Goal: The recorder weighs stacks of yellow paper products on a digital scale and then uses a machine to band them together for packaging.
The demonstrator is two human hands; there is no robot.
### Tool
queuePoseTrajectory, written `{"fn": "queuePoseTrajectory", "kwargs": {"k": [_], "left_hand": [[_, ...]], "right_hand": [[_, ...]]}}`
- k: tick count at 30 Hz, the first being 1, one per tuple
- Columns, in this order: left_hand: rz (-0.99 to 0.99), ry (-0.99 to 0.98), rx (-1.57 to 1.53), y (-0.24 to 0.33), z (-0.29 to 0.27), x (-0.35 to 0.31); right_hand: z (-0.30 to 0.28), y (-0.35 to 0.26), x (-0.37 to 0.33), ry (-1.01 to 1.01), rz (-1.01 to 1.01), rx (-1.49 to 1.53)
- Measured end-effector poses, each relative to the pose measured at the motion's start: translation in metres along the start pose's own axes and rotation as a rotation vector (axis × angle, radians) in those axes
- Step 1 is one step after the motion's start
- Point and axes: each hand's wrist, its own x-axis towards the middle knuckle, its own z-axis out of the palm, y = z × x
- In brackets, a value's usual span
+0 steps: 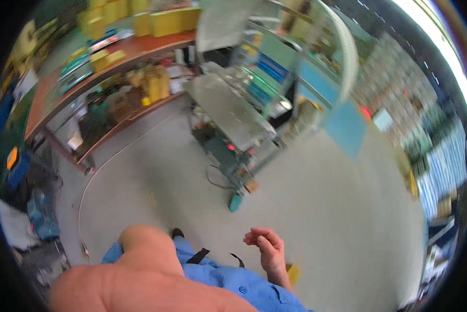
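Note:
My left hand and arm [155, 275] loom very close at the lower left, with no separate fingers to make out. Whether this hand holds anything is hidden. Over the grey floor, in front of my blue clothing [233, 281], my right hand [267, 247] is loosely curled, thumb towards the fingers. Nothing shows in its grasp, and it touches nothing. Behind my right forearm lies a small yellow thing [294, 273], its kind unclear. Ahead stands a metal-framed cart [220, 112] with a flat grey top.
At the far left, a reddish workbench [134, 49] carries yellow boxes [175, 22], with mixed items on its lower shelf. A pale cable [88, 182] curves along the floor. A blue-green bin [42, 213] stands at the left. Stacked goods and striped bags [444, 166] line the right side.

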Motion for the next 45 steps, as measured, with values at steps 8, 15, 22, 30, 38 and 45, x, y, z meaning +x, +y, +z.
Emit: {"fn": "queuePoseTrajectory", "kwargs": {"k": [8, 15, 22, 30, 38, 45], "left_hand": [[0.181, 0.169, 0.451, 0.097, -0.122, 0.009], [0.233, 0.221, 0.648, 0.083, -0.203, 0.019], [0.254, 0.208, 0.773, 0.045, -0.357, 0.089], [-0.159, 0.281, 1.086, 0.002, -0.549, 0.165], [-1.250, 1.043, 0.635, -0.069, -0.728, 0.034], [-1.529, 0.654, 0.425, -0.212, -0.943, 0.047]], "right_hand": [[0.212, 0.019, 0.153, -0.520, 0.228, -0.030], [0.253, 0.056, 0.263, -0.640, 0.390, 0.052], [0.277, 0.075, 0.410, -0.550, 0.508, 0.001], [0.325, 0.060, 0.611, -0.530, 0.366, -0.169], [0.388, 0.117, 0.767, -0.456, 0.568, -0.086], [0.431, 0.192, 0.948, 0.002, 0.267, -0.321]]}}
